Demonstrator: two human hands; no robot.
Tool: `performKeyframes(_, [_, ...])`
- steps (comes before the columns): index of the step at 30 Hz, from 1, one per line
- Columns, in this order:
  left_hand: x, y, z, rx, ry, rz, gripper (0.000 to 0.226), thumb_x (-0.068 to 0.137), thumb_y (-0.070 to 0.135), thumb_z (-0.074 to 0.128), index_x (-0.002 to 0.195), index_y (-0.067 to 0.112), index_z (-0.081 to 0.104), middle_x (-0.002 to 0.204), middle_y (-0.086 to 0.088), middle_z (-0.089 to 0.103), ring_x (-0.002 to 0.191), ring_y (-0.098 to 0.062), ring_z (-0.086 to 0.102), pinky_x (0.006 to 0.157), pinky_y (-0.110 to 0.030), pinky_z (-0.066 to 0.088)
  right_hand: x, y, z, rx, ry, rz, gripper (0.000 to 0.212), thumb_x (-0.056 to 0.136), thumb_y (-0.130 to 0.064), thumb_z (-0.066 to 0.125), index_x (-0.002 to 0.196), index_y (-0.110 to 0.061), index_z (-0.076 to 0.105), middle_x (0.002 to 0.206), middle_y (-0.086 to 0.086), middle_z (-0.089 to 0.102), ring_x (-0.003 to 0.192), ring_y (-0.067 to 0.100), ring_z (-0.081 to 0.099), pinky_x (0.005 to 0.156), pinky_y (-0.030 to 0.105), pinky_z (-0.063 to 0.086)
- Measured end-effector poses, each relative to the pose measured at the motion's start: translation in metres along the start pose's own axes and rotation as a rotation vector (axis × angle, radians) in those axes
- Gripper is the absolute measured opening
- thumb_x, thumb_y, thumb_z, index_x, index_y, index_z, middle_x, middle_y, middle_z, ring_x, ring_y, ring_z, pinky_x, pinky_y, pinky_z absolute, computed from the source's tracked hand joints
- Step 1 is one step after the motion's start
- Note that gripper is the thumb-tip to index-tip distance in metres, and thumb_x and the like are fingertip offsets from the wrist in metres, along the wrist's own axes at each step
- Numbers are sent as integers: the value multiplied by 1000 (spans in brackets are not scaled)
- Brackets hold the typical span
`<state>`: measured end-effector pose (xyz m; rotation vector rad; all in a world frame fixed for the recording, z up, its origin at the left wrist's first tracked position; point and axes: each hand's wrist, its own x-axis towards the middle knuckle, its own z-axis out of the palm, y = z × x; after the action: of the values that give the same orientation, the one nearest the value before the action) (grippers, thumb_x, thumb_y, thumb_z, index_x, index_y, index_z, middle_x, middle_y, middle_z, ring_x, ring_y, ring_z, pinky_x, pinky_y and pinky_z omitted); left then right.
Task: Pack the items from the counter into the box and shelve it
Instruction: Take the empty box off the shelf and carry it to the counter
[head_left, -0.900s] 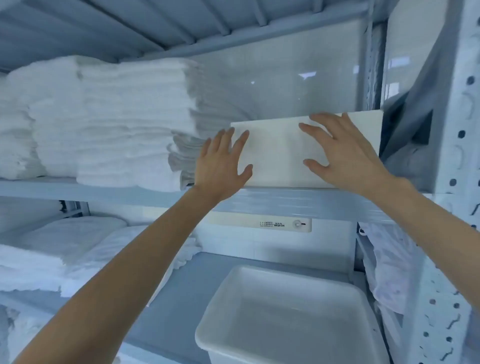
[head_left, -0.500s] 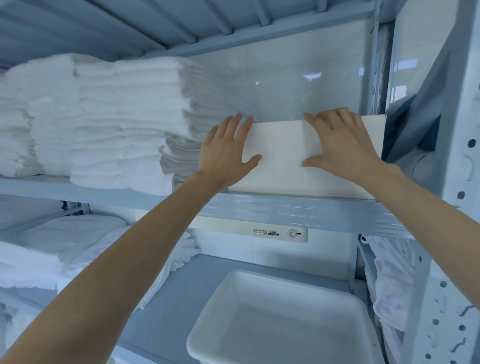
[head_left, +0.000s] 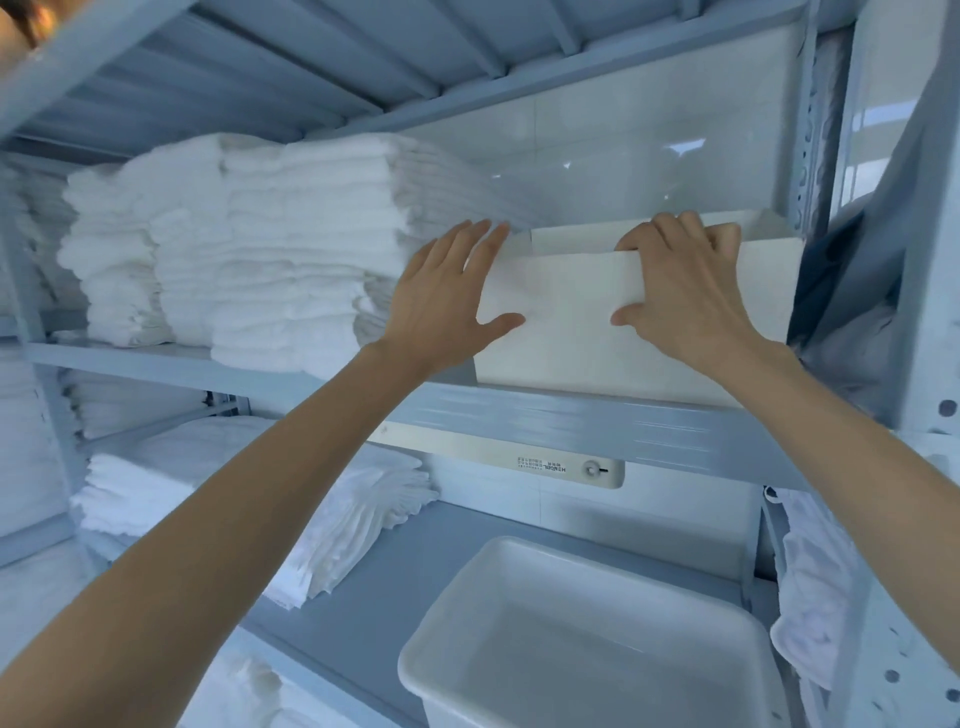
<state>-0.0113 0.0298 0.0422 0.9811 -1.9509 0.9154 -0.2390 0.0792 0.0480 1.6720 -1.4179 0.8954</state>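
A white box (head_left: 566, 332) stands on the upper shelf (head_left: 571, 415) of a grey-blue rack, at its right end beside a tall stack of white towels (head_left: 260, 249). My left hand (head_left: 447, 301) lies flat on the box's front left corner with fingers spread. My right hand (head_left: 685, 291) presses on the front face, its fingertips curled over the top rim. The box's inside is hidden from here.
An empty white plastic tub (head_left: 582, 639) sits on the lower shelf under the box. Folded white linen (head_left: 249, 499) lies to its left. White cloth (head_left: 815, 582) hangs at the right by the perforated rack post (head_left: 914, 519).
The view has closed in on the shelf. My right hand has slid up so its fingers hook over the box's top rim. My left hand stays flat on the front.
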Motion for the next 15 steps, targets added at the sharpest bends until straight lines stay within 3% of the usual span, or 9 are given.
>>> performKeyframes(6, [-1, 24, -32, -11, -3, -3, 86, 80, 55, 59, 147, 17, 21, 150, -2, 31, 140, -21, 23, 112, -34, 18, -14, 5, -36, 169, 47, -18, 62, 57, -26, 86, 108, -12, 54, 106, 6, 53, 104, 26, 43, 80, 31, 17])
performKeyframes(15, [-70, 50, -101, 41, 33, -87, 81, 74, 52, 68, 139, 15, 37, 135, -8, 50, 132, -25, 39, 111, -41, 25, -55, -20, -77, 352, 99, -142, 61, 51, -23, 88, 102, -12, 57, 101, 3, 55, 100, 26, 46, 78, 30, 17])
